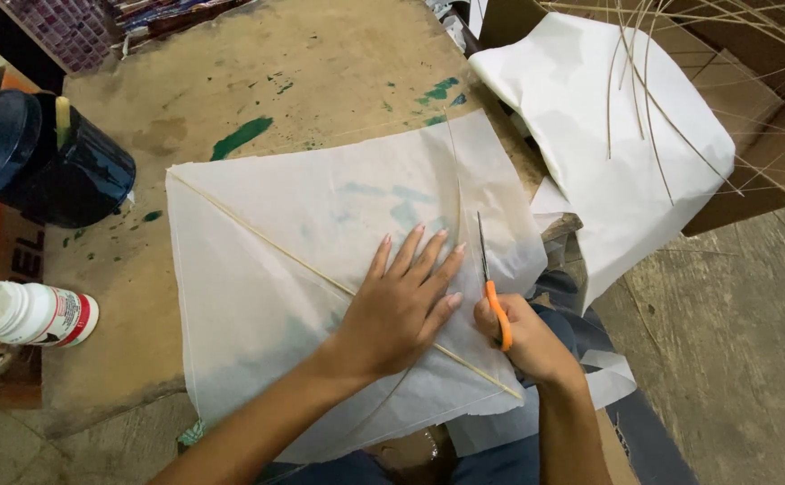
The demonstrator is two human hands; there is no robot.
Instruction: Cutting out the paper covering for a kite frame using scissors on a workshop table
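Observation:
A thin white sheet of paper (276, 269) lies on a worn wooden table (321, 72), with a slim bamboo stick (258, 238) running diagonally across it. My left hand (401, 305) rests flat on the paper with fingers spread, pressing it down near its right side. My right hand (523, 337) grips orange-handled scissors (489, 278), their blades pointing away from me along the paper's right edge, just beside my left fingertips.
A dark blue tin with its lid and a stick (47, 162) stands at the table's left. A white glue bottle (33, 314) lies on its side near the left edge. A stack of white paper (608, 135) with thin bamboo sticks (644, 81) sits at the right.

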